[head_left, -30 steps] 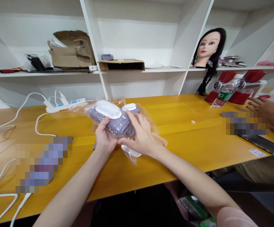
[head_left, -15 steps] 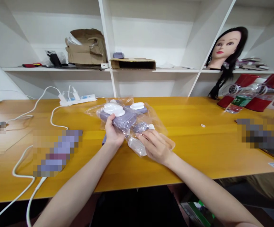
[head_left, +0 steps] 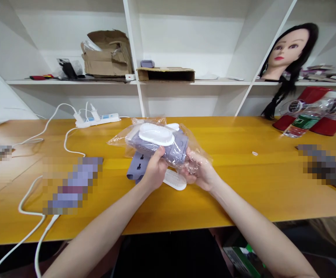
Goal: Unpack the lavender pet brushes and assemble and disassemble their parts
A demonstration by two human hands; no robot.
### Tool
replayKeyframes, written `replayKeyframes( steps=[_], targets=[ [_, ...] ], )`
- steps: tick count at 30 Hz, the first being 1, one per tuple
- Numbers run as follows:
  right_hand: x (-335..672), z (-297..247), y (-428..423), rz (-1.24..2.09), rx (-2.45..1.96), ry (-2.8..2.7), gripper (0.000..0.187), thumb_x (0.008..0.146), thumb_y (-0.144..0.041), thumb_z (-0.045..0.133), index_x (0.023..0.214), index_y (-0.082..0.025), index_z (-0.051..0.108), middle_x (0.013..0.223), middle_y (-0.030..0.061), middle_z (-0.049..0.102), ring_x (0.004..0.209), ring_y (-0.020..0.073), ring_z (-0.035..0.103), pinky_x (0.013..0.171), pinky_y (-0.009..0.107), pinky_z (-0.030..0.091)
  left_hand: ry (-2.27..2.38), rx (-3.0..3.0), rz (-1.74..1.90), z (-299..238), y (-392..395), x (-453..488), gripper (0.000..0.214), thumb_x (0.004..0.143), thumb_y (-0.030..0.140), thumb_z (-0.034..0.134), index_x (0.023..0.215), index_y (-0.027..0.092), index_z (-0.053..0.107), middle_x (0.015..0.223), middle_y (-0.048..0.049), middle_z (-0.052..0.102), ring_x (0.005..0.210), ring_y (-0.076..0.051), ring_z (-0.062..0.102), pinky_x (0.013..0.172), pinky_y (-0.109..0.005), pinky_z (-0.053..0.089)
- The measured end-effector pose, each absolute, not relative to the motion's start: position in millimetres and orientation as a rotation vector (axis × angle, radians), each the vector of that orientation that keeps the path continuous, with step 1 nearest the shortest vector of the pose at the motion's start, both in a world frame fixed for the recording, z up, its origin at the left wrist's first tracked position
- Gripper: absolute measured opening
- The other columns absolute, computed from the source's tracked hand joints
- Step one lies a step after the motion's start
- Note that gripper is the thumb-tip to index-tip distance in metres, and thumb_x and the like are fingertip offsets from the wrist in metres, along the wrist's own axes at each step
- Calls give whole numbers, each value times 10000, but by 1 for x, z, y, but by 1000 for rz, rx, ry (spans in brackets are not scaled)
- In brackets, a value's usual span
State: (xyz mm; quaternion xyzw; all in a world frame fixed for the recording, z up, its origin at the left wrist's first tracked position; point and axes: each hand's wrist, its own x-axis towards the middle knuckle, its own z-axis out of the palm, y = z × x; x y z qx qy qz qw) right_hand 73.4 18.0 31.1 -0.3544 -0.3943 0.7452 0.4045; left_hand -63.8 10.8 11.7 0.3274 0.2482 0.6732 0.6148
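A clear plastic bag (head_left: 118, 138) with grey-purple plastic parts (head_left: 176, 148) and white oval pieces (head_left: 156, 134) in it is held above the table between both hands. My left hand (head_left: 157, 170) grips it from below, thumb on the front of a purple part. On the right side, my right hand (head_left: 200, 168) has its fingers curled round the bag's edge, partly behind the film. Beneath the hands lie a white ridged oval piece (head_left: 176, 180) and a purple slotted panel (head_left: 139, 166), both partly hidden.
Left on the wooden table (head_left: 243, 193) are a blurred-out phone-like object (head_left: 75, 185) on a white cable and a power strip (head_left: 99, 119). A bottle (head_left: 302, 119) stands at right by red containers. Shelves behind hold a cardboard box (head_left: 108, 58) and a mannequin head (head_left: 289, 52).
My right hand has moved up onto the bag's right side, and my left hand has shifted right. The purple parts are now closer together; the slotted panel and ridged piece show more.
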Motion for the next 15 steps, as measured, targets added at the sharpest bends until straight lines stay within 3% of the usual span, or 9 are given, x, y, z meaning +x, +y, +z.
replayKeyframes(
  steps=[5, 9, 15],
  targets=[
    [77, 31, 16, 1854, -839, -952, 378, 580, -455, 763, 745, -201, 536, 542, -53, 523, 417, 64, 364, 389, 192, 188, 668, 808, 1503, 9, 14, -65, 444, 707, 399, 705, 1070, 157, 626, 1156, -96, 675, 1197, -285, 552, 1000, -418, 446],
    [79, 26, 20, 1792, -863, -1044, 376, 616, -459, 738, 603, -204, 462, 415, -82, 375, 364, 49, 236, 378, 219, 141, 774, 812, 1440, 16, 15, -69, 449, 684, 380, 747, 1056, 167, 612, 1099, -94, 685, 1067, -272, 619, 943, -417, 480],
    [101, 31, 13, 1573, -947, -1064, 367, 667, -422, 678, 517, -201, 426, 402, -60, 369, 353, 40, 225, 371, 217, 100, 810, 583, 1483, 33, 21, -85, 323, 796, 472, 619, 994, 218, 595, 995, -80, 681, 819, -214, 662, 842, -418, 516]
  ],
)
